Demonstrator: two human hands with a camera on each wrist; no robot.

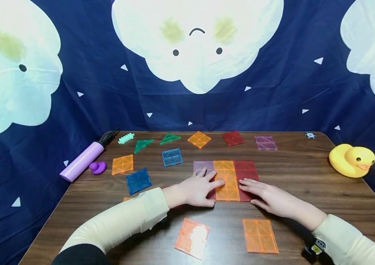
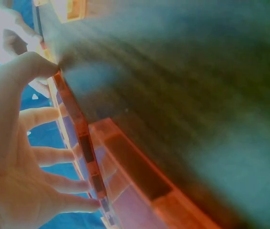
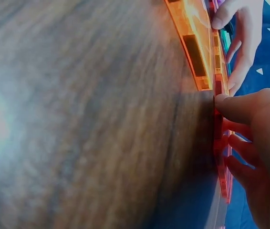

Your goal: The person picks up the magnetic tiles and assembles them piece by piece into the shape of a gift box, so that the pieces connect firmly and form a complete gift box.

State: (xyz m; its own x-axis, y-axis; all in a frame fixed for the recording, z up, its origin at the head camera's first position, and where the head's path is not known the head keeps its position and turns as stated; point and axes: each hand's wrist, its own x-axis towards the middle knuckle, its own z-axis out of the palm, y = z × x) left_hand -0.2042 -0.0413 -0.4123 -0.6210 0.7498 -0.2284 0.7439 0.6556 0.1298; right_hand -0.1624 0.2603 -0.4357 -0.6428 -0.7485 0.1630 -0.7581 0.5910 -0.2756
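Note:
A block of flat translucent magnetic tiles lies on the table. It has a purple tile (image 1: 202, 164) at the far left, orange tiles (image 1: 228, 189) down the middle and red tiles (image 1: 246, 170) along the right. My left hand (image 1: 198, 189) rests on the left part of the block with fingers spread, hiding most of the tiles there. One fingertip reaches onto the orange column. On the right, my right hand (image 1: 270, 197) touches the red tiles with its fingers nearly straight. In the right wrist view its thumb (image 3: 237, 106) lies against a red tile's edge.
Two loose orange tiles, one left (image 1: 192, 237) and one right (image 1: 260, 236), lie nearer me. Blue tiles (image 1: 139, 181), green triangles (image 1: 143, 145) and other tiles lie left and behind. A purple pump (image 1: 82, 162) and small purple duck (image 1: 98, 168) sit left; a yellow duck (image 1: 350, 162) stands right.

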